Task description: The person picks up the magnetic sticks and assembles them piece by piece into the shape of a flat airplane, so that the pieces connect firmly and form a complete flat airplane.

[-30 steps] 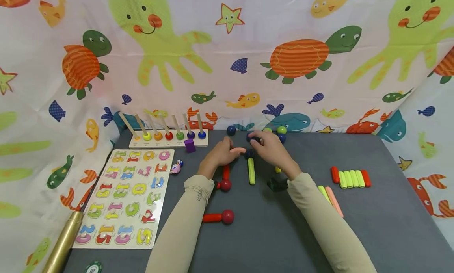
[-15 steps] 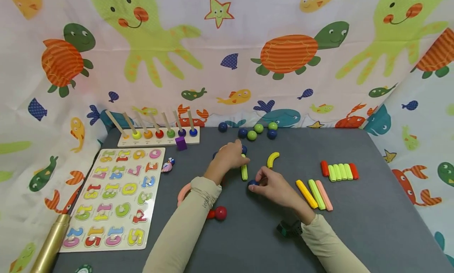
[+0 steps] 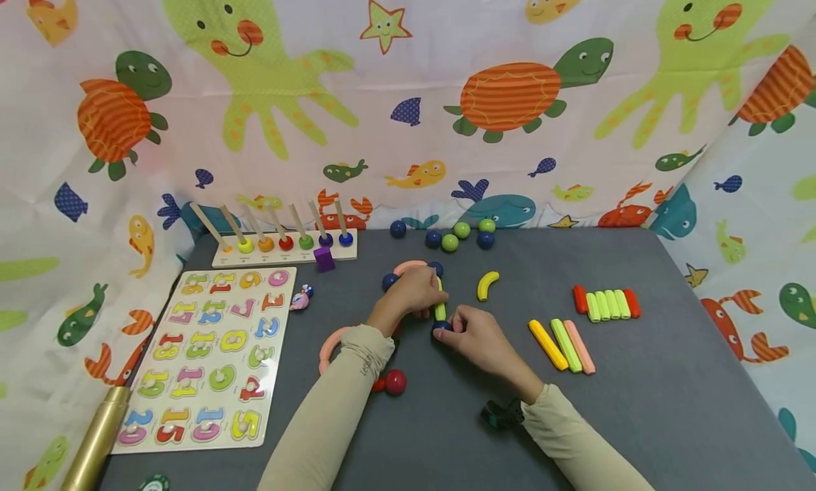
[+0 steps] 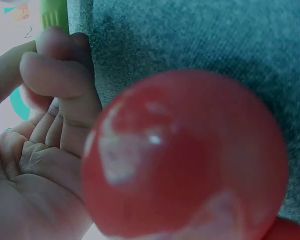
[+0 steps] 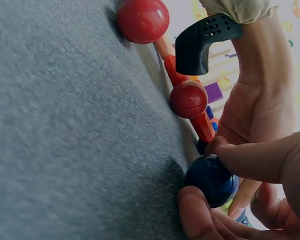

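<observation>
In the head view my left hand [image 3: 411, 292] pinches a light green ribbed stick [image 3: 440, 303] between fingertips and thumb. My right hand [image 3: 481, 339] grips a dark blue ball [image 3: 441, 327] at the stick's near end; whether the two are joined I cannot tell. The right wrist view shows that blue ball [image 5: 212, 181] between thumb and fingers. Another blue ball [image 3: 436, 268] sits at the stick's far end. A pink curved piece [image 3: 409, 266] lies between it and a blue ball [image 3: 390, 282] on the left. A red ball [image 4: 187, 155] fills much of the left wrist view.
Left stand a number puzzle board [image 3: 217, 356] and a peg stacker [image 3: 287, 246]. Blue and green balls [image 3: 449, 243] lie at the back. A yellow curved piece [image 3: 487, 285], loose sticks [image 3: 564, 346] and a red-and-green row [image 3: 607, 305] lie right. A pink arc [image 3: 328, 349] is beside my left forearm.
My right hand has brought the blue ball toward me from the back, then left to the green stick's near end. My left hand has left the pink curved piece and taken the green stick.
</observation>
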{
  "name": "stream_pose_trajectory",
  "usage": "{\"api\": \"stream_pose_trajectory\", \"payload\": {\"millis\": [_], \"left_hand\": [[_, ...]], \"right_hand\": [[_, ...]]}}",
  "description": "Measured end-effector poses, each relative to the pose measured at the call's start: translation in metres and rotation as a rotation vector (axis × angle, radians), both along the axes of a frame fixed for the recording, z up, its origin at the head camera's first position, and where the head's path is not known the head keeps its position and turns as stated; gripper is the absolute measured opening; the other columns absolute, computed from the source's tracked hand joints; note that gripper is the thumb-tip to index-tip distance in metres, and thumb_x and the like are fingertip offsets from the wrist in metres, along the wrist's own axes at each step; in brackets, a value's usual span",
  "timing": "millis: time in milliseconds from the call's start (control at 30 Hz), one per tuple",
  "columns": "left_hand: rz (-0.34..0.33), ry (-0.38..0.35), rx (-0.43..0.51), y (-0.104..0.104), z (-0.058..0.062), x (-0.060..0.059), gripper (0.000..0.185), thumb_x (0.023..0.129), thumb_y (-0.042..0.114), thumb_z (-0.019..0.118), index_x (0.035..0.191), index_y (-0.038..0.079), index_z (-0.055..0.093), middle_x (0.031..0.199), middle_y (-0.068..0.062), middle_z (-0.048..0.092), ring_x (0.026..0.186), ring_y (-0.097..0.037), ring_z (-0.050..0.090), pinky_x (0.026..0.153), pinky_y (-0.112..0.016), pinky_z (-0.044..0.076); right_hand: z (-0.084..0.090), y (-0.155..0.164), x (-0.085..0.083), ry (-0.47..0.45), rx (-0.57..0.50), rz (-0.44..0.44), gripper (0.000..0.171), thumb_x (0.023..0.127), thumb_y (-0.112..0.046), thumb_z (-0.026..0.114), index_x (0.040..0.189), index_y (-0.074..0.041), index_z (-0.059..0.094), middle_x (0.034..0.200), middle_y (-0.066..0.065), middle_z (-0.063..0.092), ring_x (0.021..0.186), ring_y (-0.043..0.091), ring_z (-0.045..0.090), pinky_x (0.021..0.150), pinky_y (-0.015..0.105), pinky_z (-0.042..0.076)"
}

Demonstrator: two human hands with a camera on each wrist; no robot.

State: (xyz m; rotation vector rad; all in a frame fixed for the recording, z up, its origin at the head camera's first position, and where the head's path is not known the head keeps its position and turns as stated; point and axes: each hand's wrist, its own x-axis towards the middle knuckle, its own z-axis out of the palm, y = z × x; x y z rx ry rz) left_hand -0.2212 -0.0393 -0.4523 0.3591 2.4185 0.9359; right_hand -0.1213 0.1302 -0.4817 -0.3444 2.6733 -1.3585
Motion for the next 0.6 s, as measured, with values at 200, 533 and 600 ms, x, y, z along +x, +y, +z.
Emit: {"api": "stream_pose_trajectory", "payload": {"millis": [200,533,600], "left_hand": [[0.015,0.011,0.067,-0.001,-0.003,0.003,0.026,0.105,0.019,0.072,0.087,0.004,0.06,0.067,-0.009,0.064,0.052,-0.018,0.06,0.05,-0.028,0.048],[0.036,0.196,0.182,-0.029,0.009,0.014,0.019,0.108,0.023,0.064,0.097,0.008,0.064,0.077,-0.005,0.063,0.064,-0.018,0.059,0.06,-0.03,0.047],[0.046,0.235,0.193,-0.039,0.013,0.02,0.017,0.109,0.025,0.064,0.103,0.008,0.064,0.081,-0.004,0.061,0.068,-0.019,0.057,0.064,-0.032,0.045]], "right_hand": [[0.007,0.016,0.011,0.121,0.025,-0.045,0.022,0.1,-0.017,0.078,0.086,-0.012,0.061,0.081,-0.002,0.059,0.064,0.012,0.054,0.059,0.029,0.043],[0.026,0.122,0.016,0.304,0.369,-0.343,0.015,0.1,-0.008,0.072,0.103,0.007,0.07,0.097,0.023,0.064,0.086,0.037,0.062,0.076,0.055,0.054],[0.026,0.142,0.011,0.198,0.452,-0.391,0.027,0.102,-0.012,0.069,0.11,0.014,0.066,0.104,0.031,0.062,0.09,0.043,0.061,0.079,0.06,0.054]]}}
